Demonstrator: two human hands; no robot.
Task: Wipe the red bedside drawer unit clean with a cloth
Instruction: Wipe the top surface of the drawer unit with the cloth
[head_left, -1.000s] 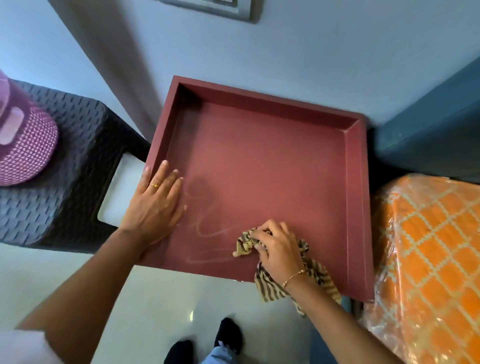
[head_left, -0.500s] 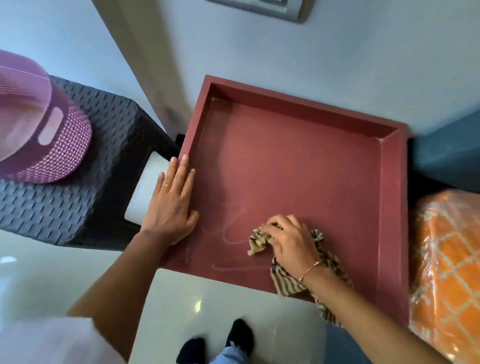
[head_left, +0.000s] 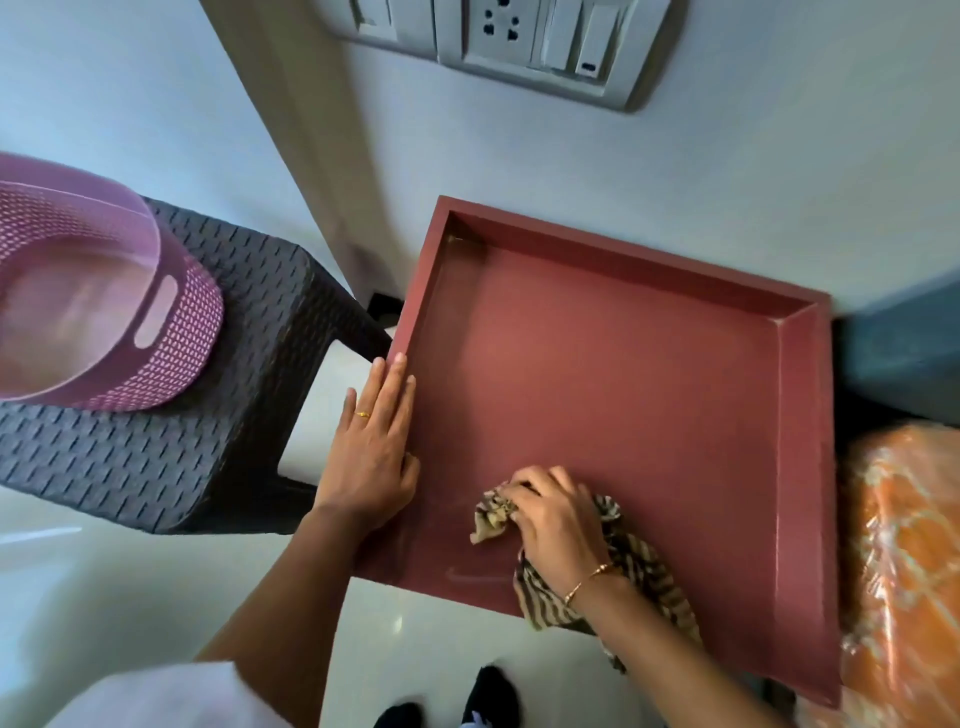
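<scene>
The red bedside drawer unit (head_left: 649, 384) stands against the wall, seen from above; its top is a flat panel with raised rims at the back and both sides. My right hand (head_left: 556, 519) presses a bunched, brown-and-cream striped cloth (head_left: 639, 571) onto the front part of the top, and the cloth trails over the front edge. My left hand (head_left: 371, 447) lies flat, fingers together, on the left rim, holding nothing. Faint wipe marks show near the front edge.
A dark woven-pattern plastic stool (head_left: 171, 415) stands left of the unit with a pink perforated basket (head_left: 104, 301) on it. An orange patterned, plastic-wrapped mattress (head_left: 904, 571) lies at the right. A switch and socket panel (head_left: 519, 41) is on the wall. My feet (head_left: 488, 696) are below.
The view has tilted up and shifted left, bringing the socket panel into sight. My right hand with the cloth stays near the front edge; the wipe streaks beside it have mostly faded. My left hand stays on the left rim.
</scene>
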